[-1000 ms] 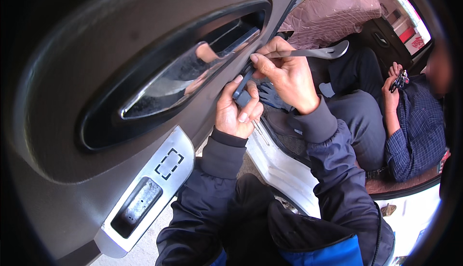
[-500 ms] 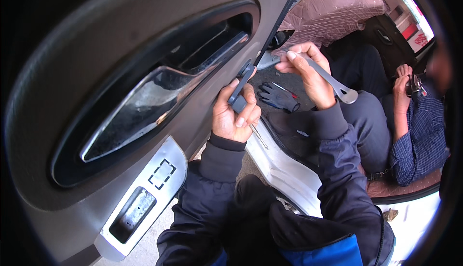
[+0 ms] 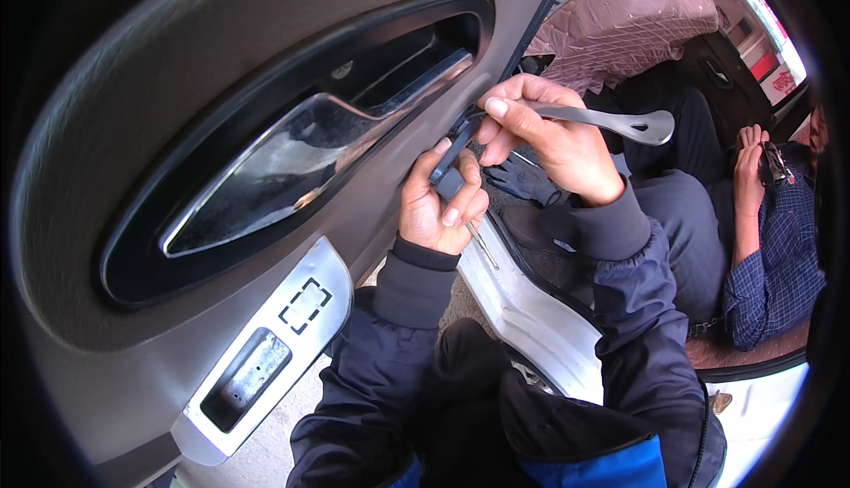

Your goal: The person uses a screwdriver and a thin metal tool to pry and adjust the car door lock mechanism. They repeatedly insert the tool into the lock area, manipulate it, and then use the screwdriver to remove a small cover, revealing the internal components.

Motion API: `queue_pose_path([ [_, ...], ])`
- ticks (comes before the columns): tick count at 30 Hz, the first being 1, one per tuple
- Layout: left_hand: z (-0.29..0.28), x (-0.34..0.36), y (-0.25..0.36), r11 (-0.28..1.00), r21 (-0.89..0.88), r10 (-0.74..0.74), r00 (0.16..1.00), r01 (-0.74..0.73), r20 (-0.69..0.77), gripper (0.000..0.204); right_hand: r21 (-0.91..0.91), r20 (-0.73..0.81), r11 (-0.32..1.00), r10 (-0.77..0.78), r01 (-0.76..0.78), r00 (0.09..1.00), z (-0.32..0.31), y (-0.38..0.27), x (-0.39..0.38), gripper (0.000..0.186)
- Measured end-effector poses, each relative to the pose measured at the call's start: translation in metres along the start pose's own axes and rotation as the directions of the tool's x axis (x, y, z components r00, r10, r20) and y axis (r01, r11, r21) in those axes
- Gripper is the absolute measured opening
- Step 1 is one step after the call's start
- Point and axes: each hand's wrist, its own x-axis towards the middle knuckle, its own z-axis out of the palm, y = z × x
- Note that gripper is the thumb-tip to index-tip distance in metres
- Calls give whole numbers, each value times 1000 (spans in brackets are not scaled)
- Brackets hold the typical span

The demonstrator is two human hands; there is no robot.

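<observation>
My left hand (image 3: 443, 209) is closed around the knob end of a dark window crank handle (image 3: 452, 156), close against the car door panel (image 3: 385, 182). A thin metal shaft (image 3: 483, 247) sticks out below the same hand; its other end is hidden in the palm. In my right hand (image 3: 558, 138) is a flat grey metal pry tool (image 3: 642, 125), whose wide, slotted end points right. The fingers of that hand are at the upper end of the crank handle and hide the tool's other end, so I cannot tell whether it touches the handle.
Left of my hands, the door carries a glossy black armrest trim (image 3: 274, 178) and a silver switch plate (image 3: 305, 311) with openings. A dark glove (image 3: 522, 182) lies on the car floor beyond the white sill (image 3: 531, 329). Another person (image 3: 770, 249) sits inside at right, near a quilted seat (image 3: 629, 23).
My right hand has moved left and down to the crank handle, and the pry tool has turned from slanting downward to nearly level. My left hand keeps its grip; the view has shifted slightly.
</observation>
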Motion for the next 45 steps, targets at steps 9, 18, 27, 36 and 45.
queue_pose_path([
  [9,5,-1,0,999,-35,-22,1000,21,-15,38,-184,-32,983,-5,-1,999,5,-10,8,25],
  [18,8,2,1,999,17,-32,995,34,-99,38,-283,-21,951,-133,121,991,8,-4,7,18],
  [27,6,42,13,982,176,-43,990,66,-134,43,-301,-32,949,-110,95,993,-7,-10,48,13],
  [36,-30,70,11,989,136,78,986,-58,-148,46,-320,78,933,-146,163,986,-29,34,89,19],
  [45,-30,69,-5,964,260,122,960,-55,-252,45,-250,67,956,-143,155,987,-42,35,72,19],
])
